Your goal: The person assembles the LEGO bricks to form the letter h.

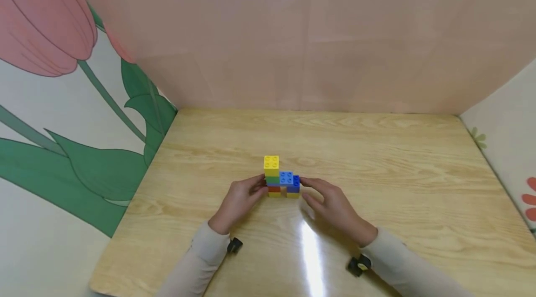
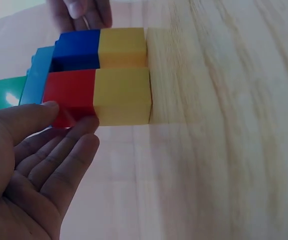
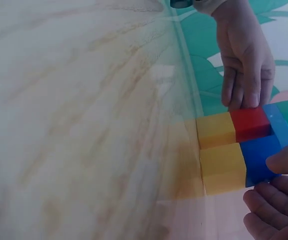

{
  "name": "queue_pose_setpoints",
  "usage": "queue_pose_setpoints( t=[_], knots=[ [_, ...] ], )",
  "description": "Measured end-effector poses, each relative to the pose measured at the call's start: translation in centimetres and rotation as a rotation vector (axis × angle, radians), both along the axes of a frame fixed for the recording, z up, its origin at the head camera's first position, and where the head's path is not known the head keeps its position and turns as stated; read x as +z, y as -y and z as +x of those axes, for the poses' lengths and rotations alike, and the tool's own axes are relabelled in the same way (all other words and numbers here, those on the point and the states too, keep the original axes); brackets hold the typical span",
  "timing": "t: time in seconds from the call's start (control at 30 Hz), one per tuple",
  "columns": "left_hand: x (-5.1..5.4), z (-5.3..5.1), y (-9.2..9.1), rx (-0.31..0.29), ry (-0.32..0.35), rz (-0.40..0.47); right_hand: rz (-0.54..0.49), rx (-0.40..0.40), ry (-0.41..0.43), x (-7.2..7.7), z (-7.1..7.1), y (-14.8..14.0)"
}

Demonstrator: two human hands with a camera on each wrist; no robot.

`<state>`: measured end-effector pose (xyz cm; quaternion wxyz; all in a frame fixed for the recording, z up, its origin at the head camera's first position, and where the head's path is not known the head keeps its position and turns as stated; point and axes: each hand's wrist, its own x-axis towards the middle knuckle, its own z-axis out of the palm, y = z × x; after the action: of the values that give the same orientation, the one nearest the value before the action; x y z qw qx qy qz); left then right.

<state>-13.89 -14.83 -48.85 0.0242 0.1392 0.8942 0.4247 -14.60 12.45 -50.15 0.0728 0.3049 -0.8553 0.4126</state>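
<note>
A structure of toy building bricks (image 1: 273,179) stands upright on the table. Its taller left column has a yellow brick (image 1: 271,165) on top, a green one beneath, and red and yellow ones lower down. A light blue brick (image 1: 286,178) bridges across to a short column of a dark blue brick (image 3: 258,159) over a yellow one. My left hand (image 1: 239,199) holds the left column, its thumb and index finger at the red brick (image 2: 69,95). At the right side, my right hand (image 1: 332,204) has loosely bent fingers touching the dark blue brick, its thumb slightly apart in the head view.
The wooden table (image 1: 398,171) reaches back to a pinkish cloth wall (image 1: 301,45). Tulip pictures cover the left wall (image 1: 71,120). Each sleeve carries a small black wrist camera (image 1: 358,265). A bright reflection lies on the tabletop in front of the bricks.
</note>
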Motion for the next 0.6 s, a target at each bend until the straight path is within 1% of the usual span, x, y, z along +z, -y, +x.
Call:
queue_pose_setpoints(
  t=[0.13,0.33,0.47,0.6],
  knots=[
    [0.1,-0.4,0.0,-0.004,-0.032,0.008,-0.01,-0.006,-0.004,0.0,-0.2,0.0],
    [0.7,-1.2,-0.4,0.014,-0.054,0.04,-0.02,-0.033,-0.018,0.7,-0.5,-0.1],
    [1.1,-1.7,-0.9,0.02,-0.067,0.036,-0.071,-0.04,0.027,1.0,-0.8,0.0],
    [1.4,-2.1,-1.4,0.029,-0.064,0.03,-0.127,-0.048,0.081,1.1,-1.1,0.0]
  ],
)
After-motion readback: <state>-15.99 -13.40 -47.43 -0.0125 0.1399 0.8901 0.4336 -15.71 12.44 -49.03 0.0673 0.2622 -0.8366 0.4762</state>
